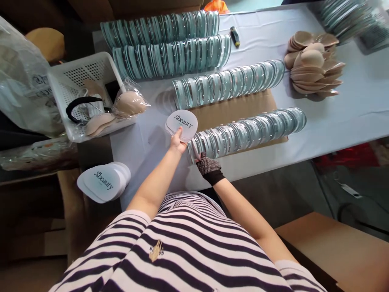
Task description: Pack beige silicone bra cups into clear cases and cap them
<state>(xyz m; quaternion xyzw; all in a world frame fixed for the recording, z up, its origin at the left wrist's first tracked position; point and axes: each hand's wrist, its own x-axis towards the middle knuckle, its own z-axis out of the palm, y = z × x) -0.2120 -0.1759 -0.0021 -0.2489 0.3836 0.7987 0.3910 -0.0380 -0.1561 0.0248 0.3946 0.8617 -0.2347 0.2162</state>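
Observation:
My left hand point(178, 142), bare, grips a small stack of white rounded cards point(186, 117) printed "beauty", thumb on top. My right hand point(209, 165) wears a dark mesh glove. Its fingers are closed at the left end of the nearest row of clear plastic shells point(246, 134); what lies between them is hidden. The card stack is just above that same end of the row. On the lower left sits another pile of the printed cards point(103, 182).
More nested clear shells point(227, 85) stand in rows farther back. Beige pads point(316, 69) are piled at the right. At the left, a white basket point(82, 73) holds bagged pads and a black band. A cutter point(235, 37) lies behind the rows; flat cardboard point(231, 107) lies under the nearer ones.

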